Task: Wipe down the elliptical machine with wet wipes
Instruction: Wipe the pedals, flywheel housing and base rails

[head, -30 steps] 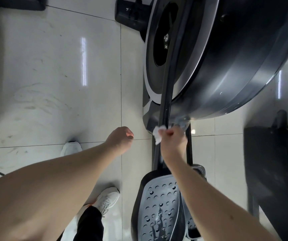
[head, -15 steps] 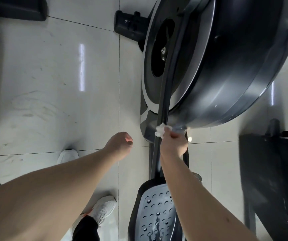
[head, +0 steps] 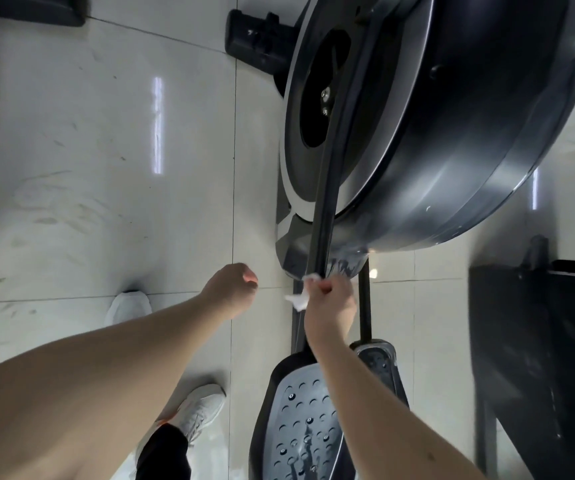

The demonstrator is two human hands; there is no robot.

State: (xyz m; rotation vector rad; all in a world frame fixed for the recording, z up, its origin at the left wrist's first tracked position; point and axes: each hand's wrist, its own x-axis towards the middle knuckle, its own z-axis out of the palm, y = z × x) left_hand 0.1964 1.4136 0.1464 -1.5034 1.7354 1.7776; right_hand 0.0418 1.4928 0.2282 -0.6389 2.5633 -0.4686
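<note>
Forward, right hand [head: 331, 308] round wipe [head: 297, 301]

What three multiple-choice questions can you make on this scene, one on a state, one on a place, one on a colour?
1. How is the left hand?
A. flat and spread
B. curled, holding nothing
C. pointing with one finger

2. Where is the wipe?
A. in the left hand
B. in neither hand
C. in the right hand, at the bar

3. What colour are the shoes?
A. mostly white
B. red
C. blue

Answers:
1 B: its fingers are curled with nothing in them.
2 C: the wipe sticks out of the right hand where it grips the bar.
3 A: both shoes show white uppers.
</note>
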